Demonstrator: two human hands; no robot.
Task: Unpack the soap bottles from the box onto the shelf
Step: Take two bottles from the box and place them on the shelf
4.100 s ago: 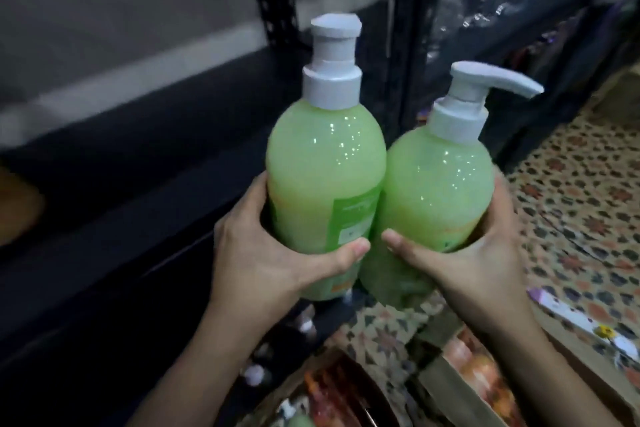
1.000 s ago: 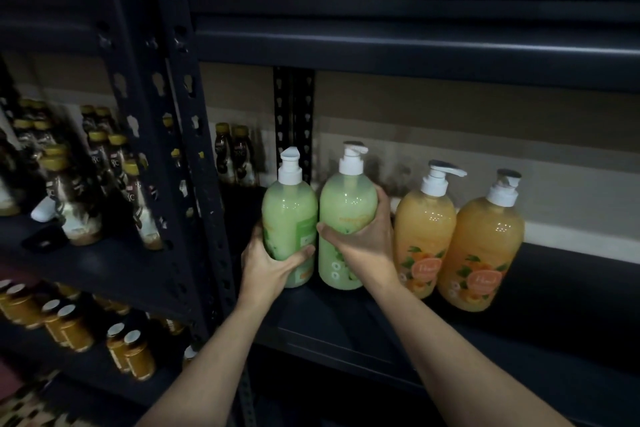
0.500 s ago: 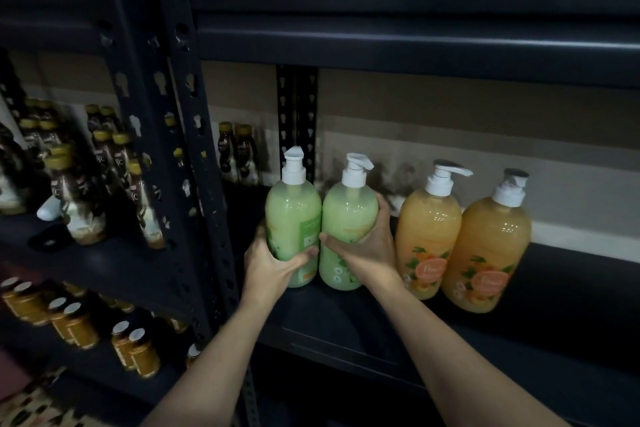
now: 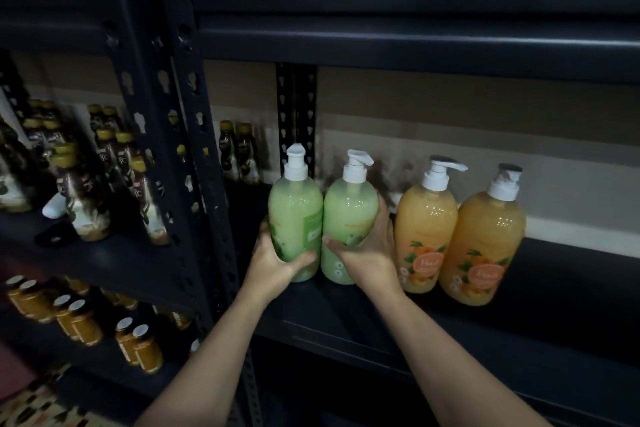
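Here, arms outstretched, the left hand [image 4: 273,262] is clamping its grip round the left green soap bottle [image 4: 295,211], the right hand [image 4: 370,256] round the right green soap bottle [image 4: 349,211] (both upright, touching, on the dark metal shelf [image 4: 346,315]). Label writing is showing too blurred to read.

Dim, soft overall; left-edge jars [image 4: 78,317] blurred; wide-angle bowing of shelf beam [image 4: 415,42] at edges

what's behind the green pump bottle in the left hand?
Behind the translucent green plastic pump bottle gripped by the left hand: a black perforated steel upright and beige wall. The dark shelf board directly behind it is covered.
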